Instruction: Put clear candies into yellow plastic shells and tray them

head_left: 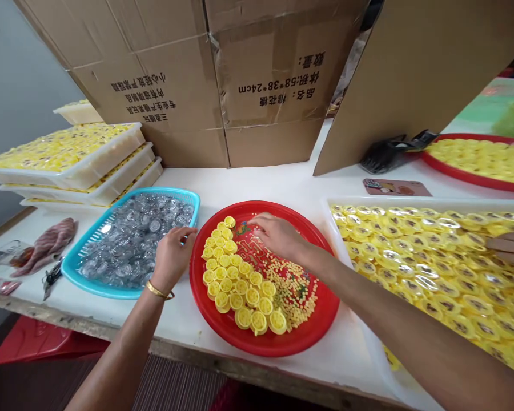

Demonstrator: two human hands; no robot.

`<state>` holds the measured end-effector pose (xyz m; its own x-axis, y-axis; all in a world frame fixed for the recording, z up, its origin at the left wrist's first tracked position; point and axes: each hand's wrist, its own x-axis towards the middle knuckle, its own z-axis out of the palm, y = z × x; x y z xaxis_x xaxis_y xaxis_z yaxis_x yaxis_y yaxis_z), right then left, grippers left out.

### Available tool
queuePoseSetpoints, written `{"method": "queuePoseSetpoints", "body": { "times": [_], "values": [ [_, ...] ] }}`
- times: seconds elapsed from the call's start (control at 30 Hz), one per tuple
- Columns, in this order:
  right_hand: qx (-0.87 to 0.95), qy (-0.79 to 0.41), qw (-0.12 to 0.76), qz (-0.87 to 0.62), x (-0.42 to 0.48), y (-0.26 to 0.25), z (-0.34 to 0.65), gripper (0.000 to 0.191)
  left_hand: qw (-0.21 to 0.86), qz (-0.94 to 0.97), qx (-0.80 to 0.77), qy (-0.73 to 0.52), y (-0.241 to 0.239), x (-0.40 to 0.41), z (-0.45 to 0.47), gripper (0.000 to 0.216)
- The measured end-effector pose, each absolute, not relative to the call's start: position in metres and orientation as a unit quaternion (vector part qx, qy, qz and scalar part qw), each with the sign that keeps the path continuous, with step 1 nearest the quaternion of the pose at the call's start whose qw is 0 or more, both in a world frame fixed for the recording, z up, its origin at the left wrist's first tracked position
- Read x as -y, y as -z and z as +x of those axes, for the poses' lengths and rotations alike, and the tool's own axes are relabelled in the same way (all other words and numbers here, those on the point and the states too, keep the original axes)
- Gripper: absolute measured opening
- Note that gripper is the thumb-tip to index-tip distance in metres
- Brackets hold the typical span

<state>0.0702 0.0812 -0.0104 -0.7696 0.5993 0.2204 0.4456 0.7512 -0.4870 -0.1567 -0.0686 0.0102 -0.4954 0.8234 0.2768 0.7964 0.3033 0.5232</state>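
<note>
A round red tray (pixel 240 334) lies in front of me with rows of yellow ingot-shaped cups (pixel 235 282) on its left half and a heap of small yellow beads (pixel 293 291) on its right. My right hand (pixel 276 234) rests on the tray's far part, fingers curled down and pinched on the red surface; what they hold is hidden. My left hand (pixel 171 254) hovers at the right rim of a blue basket (pixel 75 274) full of clear plastic lids (pixel 131 242), its fingers curled and their tips hidden.
A white tray (pixel 338 202) of filled yellow cups lies to the right, with another person's hand (pixel 512 248) on it. White trays (pixel 111 151) are stacked at the left. Cardboard boxes (pixel 223 85) stand behind. A phone (pixel 396 187), another red tray (pixel 466 174) and a pink cloth (pixel 47 245) lie around.
</note>
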Motion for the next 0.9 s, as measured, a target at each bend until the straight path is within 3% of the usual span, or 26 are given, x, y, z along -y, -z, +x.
{"method": "queuePoseSetpoints", "body": {
  "times": [0.17, 0.33, 0.67, 0.9],
  "values": [
    [0.933, -0.172, 0.112, -0.297, -0.091, 0.029, -0.006, 0.044, -0.021, 0.464, -0.865, -0.187, -0.007, 0.097, -0.207, 0.035],
    [0.937, -0.147, 0.076, -0.306, -0.099, 0.038, -0.028, 0.036, 0.065, 0.478, -0.874, -0.054, -0.003, 0.112, -0.243, 0.037],
    [0.939, -0.098, 0.046, -0.326, -0.097, 0.04, 0.025, 0.04, 0.108, 0.507, -0.855, -0.017, 0.01, 0.072, -0.234, 0.028],
    [0.921, -0.159, 0.108, -0.338, -0.08, 0.048, 0.072, 0.033, 0.087, 0.451, -0.888, -0.027, 0.013, 0.047, -0.245, 0.033]
  ]
}}
